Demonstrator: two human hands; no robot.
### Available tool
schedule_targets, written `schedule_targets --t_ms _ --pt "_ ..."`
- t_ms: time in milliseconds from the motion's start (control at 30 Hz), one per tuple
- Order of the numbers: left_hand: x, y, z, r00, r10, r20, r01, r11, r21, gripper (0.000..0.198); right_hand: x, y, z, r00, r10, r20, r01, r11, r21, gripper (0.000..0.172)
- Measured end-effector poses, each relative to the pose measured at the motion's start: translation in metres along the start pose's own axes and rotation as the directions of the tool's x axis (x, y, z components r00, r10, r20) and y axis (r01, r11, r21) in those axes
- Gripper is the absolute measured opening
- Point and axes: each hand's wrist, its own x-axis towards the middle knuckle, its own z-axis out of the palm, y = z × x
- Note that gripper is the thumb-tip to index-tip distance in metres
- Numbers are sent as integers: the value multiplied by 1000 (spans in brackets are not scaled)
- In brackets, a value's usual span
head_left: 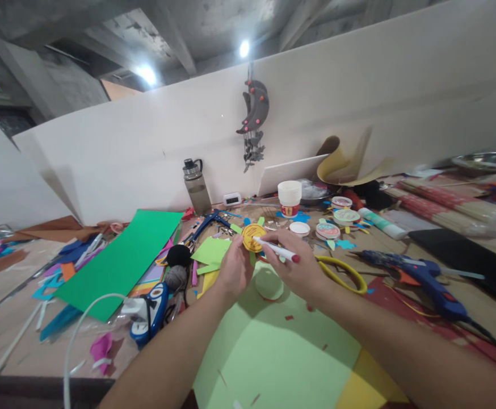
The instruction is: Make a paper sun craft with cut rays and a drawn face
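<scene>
My left hand point(235, 268) is closed on a round yellow paper-covered disc point(253, 237) with green paper tabs sticking out of its rim, held up over the table. My right hand point(295, 266) grips a white marker with a red cap end point(278, 250), its tip touching the yellow face of the disc. Under the hands lie a pale green paper circle point(269, 284) and a large light green sheet point(273, 352).
Yellow-handled scissors point(345, 274) and a blue glue gun point(422, 278) lie to the right. A dark green sheet point(122, 261), paper scraps and a second blue glue gun point(152, 309) lie left. A stack of paper cups point(289, 197), several decorated discs point(328, 230) and a bottle point(197, 187) stand behind.
</scene>
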Motion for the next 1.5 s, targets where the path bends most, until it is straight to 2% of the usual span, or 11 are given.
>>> schedule_targets --t_ms 300,533,700,967,1133,1300,1500 --pt "1 2 0 998 6 -56 -8 999 -40 23 3 3 -4 996 56 -68 -60 996 -60 9" --pt "3 6 -2 998 -55 3 55 996 -66 27 2 0 -5 995 35 -94 -36 999 -13 9" --pt "6 7 -7 997 -67 33 69 996 -51 27 1 4 -4 997 24 -76 -23 1000 19 10" --pt "-1 6 -1 996 -78 -41 77 997 -15 25 0 2 -2 997 57 -55 -55 997 48 10" --pt "-3 4 1 993 -105 -45 104 994 -20 24 -2 1 1 999 14 -31 -13 999 31 9" --pt "-1 1 -3 994 -96 -52 96 995 -18 22 -3 2 1 999 34 -33 -32 999 44 10" --pt "2 -1 -7 997 -59 -40 59 998 15 18 -2 -5 0 1000 16 21 -18 995 97 7"
